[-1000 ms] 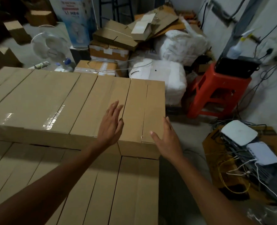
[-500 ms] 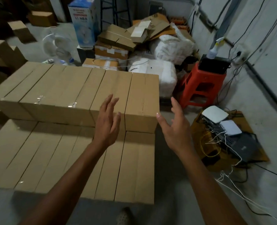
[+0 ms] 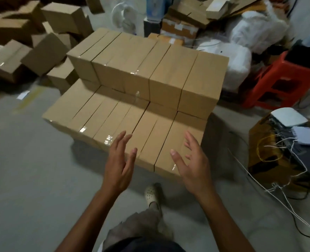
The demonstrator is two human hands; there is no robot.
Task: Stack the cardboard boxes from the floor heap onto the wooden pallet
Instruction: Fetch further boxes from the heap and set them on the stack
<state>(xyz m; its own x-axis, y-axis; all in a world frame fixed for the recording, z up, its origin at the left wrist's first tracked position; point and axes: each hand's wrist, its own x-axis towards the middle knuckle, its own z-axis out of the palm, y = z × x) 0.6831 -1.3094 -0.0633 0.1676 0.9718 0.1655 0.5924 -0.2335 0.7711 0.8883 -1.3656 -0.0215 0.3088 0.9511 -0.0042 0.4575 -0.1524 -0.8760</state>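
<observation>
Fingers of both hands are spread and slightly curled, gripping nothing; palms face each other. The left hand (image 3: 120,161) and the right hand (image 3: 193,163) hover apart from each other in front of the near edge of the stack (image 3: 132,99), above the floor (image 3: 28,170), and appear to touch no box. Both forearms reach forward from the bottom of the view; one foot in a pale shoe (image 3: 151,194) stands just before the stack. The stack shows two tiers: a front row (image 3: 114,122) of boxes set side by side, taped tops up, and a taller back row (image 3: 150,64) rising behind it, so the front of the second level is open. Rows look tight and square, seams running parallel. The wooden pallet itself is not visible; the boxes hide whatever lies beneath them, so it is assumed, not confirmed, that it sits under the stack. To the left and behind, well apart from the hands, the floor heap (image 3: 32,42) holds a good number of loose boxes lying tilted at all angles. Right of the stack: a red stool (image 3: 281,84), white sacks (image 3: 228,60), and a box of cables (image 3: 285,148) with loose wires trailing over the floor. Judgement: the task is partway, perhaps past half by box count in view. Stacking of the back row seems finished at this level; remaining work is to carry the heap across and fill the upper front row. Hands are empty, so the present step reads as between boxes.
</observation>
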